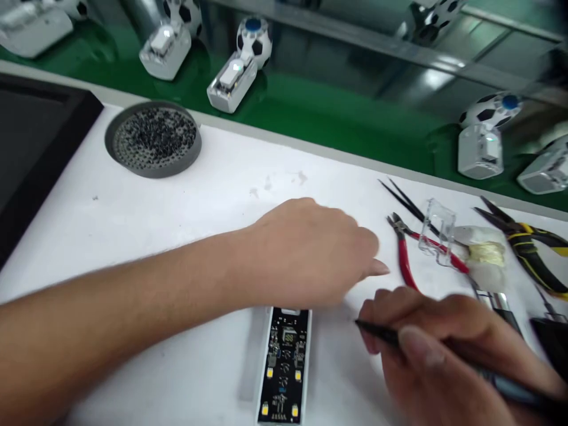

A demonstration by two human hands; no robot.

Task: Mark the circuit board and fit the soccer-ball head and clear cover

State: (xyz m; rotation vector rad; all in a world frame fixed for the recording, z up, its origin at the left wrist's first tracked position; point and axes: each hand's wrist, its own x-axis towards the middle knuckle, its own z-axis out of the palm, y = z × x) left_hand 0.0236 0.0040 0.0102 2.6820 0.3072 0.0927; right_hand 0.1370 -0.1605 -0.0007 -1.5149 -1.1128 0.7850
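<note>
Your left hand [310, 254] is held flat, fingers pressed together, just above the black circuit board [284, 367]. Your right hand [430, 355] pinches a thin black tool [377, 333], with the board close by, easy to reach.

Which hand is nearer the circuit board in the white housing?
Left: the left hand is at the top end of the circuit board; the right hand, holding a black tool, is off to its right.

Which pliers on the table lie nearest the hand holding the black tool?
The red-handled pliers, just above that hand; the other pair, with yellow-and-black handles, lies farther away.
</note>
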